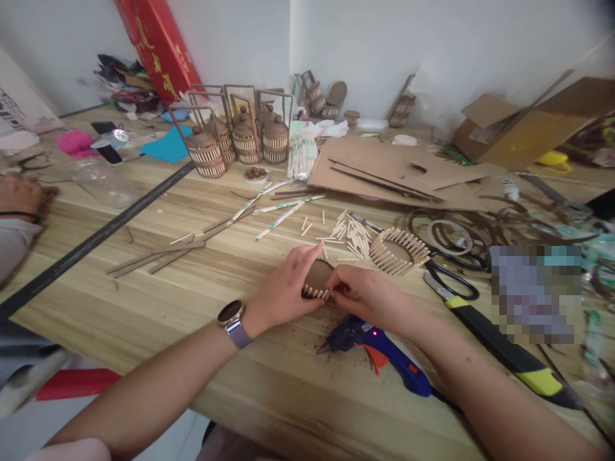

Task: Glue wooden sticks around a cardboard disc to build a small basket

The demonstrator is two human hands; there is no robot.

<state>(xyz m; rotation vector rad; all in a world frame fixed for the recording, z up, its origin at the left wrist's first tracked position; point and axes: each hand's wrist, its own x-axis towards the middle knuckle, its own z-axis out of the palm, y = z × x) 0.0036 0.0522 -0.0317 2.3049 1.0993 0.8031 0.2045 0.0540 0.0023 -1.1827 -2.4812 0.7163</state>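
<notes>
L hand [291, 288] has a grip on the small round piece [318, 275], thumb at the near edge, fingers round the far left. It's a brown disc w/ a row of short pale sticks along the near side, held up over the table [269, 397] approx mid-view. R hand [365, 291] has its fingertips pinched together at the right edge of it, tho can't tell if there's a stick btwn them. Watch [231, 312] on the L wrist.

Blue glue gun [396, 362] lies just below the R hand, red light on, nozzle pointing left. Past the hands there's a loose pile of short sticks [356, 238], & right beside it a bigger round piece [396, 250] w/ sticks all round the rim. Scissors [454, 282] + a black/yellow tool [500, 342] are off to the right.

Further back: a grp of mini baskets [247, 144] w/ tall handles, a small dish of brown balls [255, 173], & a flat cardboard sheet [379, 169]. Another person's hand [19, 195] is at far left, fwiw.
</notes>
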